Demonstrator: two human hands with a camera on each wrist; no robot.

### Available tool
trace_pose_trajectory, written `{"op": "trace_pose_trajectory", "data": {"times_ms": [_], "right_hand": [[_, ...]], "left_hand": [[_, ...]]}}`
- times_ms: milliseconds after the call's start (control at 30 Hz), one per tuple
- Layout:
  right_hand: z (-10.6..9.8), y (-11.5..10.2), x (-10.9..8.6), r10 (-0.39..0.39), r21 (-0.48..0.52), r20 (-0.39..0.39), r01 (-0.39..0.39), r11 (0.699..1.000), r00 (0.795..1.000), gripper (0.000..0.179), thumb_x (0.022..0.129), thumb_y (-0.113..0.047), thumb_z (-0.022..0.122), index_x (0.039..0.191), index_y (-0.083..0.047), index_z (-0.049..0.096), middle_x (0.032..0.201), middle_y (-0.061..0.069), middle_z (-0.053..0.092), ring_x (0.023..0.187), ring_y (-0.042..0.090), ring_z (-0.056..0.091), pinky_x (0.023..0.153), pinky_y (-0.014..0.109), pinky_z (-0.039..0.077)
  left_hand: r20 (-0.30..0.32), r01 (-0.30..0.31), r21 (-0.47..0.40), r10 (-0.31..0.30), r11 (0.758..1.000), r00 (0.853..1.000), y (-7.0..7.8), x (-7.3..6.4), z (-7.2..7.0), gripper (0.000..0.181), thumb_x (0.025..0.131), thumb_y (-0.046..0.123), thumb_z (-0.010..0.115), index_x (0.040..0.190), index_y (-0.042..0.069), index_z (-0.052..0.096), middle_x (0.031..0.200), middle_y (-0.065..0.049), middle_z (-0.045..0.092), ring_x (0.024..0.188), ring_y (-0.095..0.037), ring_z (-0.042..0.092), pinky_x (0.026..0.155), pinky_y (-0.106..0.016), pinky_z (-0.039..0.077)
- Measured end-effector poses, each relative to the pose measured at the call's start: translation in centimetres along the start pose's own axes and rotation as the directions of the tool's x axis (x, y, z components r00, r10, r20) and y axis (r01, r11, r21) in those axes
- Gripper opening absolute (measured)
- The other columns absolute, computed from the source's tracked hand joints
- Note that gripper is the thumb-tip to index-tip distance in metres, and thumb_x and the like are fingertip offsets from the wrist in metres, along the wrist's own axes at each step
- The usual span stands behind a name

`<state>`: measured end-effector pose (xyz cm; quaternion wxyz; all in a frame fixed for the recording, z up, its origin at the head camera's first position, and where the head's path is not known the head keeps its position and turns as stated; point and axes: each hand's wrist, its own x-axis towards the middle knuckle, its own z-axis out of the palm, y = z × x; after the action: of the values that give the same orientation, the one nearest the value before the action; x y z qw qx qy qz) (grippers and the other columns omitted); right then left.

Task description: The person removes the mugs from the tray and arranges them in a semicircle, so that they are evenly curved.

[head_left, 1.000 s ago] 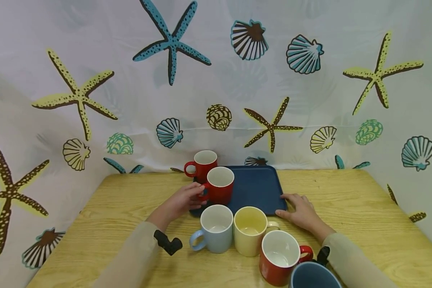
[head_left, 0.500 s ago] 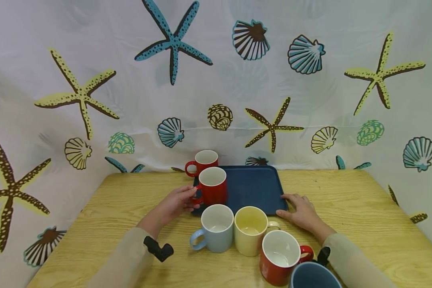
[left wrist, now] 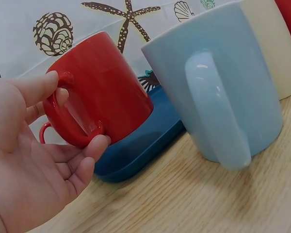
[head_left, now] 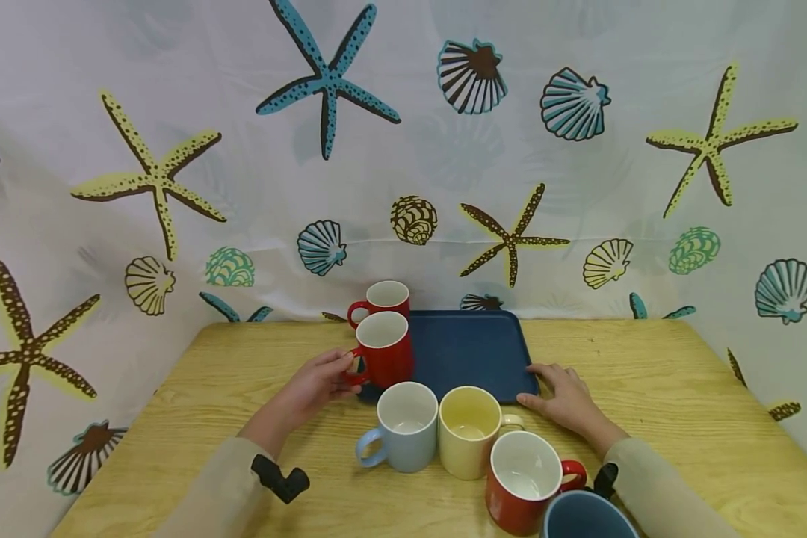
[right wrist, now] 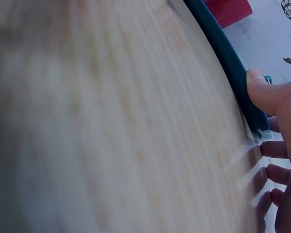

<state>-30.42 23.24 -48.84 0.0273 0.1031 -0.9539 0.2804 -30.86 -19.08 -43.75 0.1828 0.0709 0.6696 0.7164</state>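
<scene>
My left hand [head_left: 316, 388] pinches the handle of a red mug [head_left: 390, 362] with a white inside. In the left wrist view the thumb lies on top of that handle and fingertips reach under its lower end. This mug [left wrist: 106, 87] overlaps the left end of a dark blue tray [head_left: 471, 359]. A second red mug [head_left: 402, 308] stands behind it, partly hidden. My right hand [head_left: 568, 400] rests at the tray's front right corner. In the right wrist view its thumb [right wrist: 263, 94] touches the tray's edge [right wrist: 228, 63], and the other fingers spread alongside.
Before the tray stand a light blue mug [head_left: 410, 448] and a yellow mug [head_left: 467, 448], side by side. Nearer are another red mug [head_left: 511, 504] and a dark blue mug [head_left: 588, 515], close to my right forearm. A patterned curtain [head_left: 376, 179] hangs behind the wooden table [head_left: 612, 351].
My left hand has moved left with the red mug, from over the tray toward its left edge. The right hand has stayed at the tray's corner.
</scene>
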Motion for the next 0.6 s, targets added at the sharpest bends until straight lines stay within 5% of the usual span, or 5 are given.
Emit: {"op": "trace_pose_trajectory", "data": {"times_ms": [600], "right_hand": [[-0.2,-0.1,-0.1,-0.006,-0.004,0.003,0.006,1.0,1.0,0.07,0.08,-0.057,0.063,0.131,-0.01,0.051,0.129,0.019,0.049,0.114,0.036,0.039,0.095,0.059,0.028]], "left_hand": [[-0.031,-0.029,0.018,0.03,0.999,0.999,-0.7,-3.0,-1.4,0.018,0.097,0.027,0.05,0.089,0.012,0.056,0.093,-0.007,0.055,0.097,-0.032,0.059,0.089,-0.042,0.04]]}}
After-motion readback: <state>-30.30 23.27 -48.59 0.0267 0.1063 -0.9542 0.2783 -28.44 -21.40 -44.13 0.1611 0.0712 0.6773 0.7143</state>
